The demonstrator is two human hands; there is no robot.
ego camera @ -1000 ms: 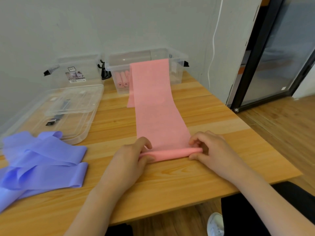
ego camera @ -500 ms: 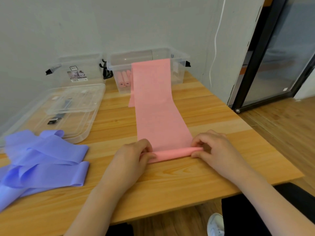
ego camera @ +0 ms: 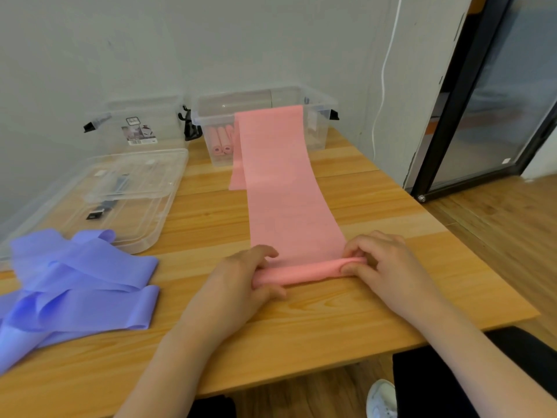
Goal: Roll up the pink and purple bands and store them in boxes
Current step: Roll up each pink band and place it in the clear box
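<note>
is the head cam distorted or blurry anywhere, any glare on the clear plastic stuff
Head view: wide-angle bending bows the door frame and table edge; light is soft and even, faint shadows under both hands; the pink band is sharp, corners slightly soft; only mild sheen on the clear lid.

Left hand [ego camera: 241,279] covers the left end of the pink band's [ego camera: 286,188] roll; right hand [ego camera: 388,267] covers the right end. Band's far end drapes over the right clear box [ego camera: 319,122] rim, so what's behind it inside is hidden; only 2 pink rolls [ego camera: 222,140] show plainly, a 3rd partly behind the band. Purple bands [ego camera: 75,285] cut off by the left edge. Label [ego camera: 139,134] on the left clear box [ego camera: 135,128] too small to read. Dark items under the clear lid [ego camera: 99,194] blurred, can't identify. White shoe [ego camera: 381,399] cut by the bottom edge.
</note>
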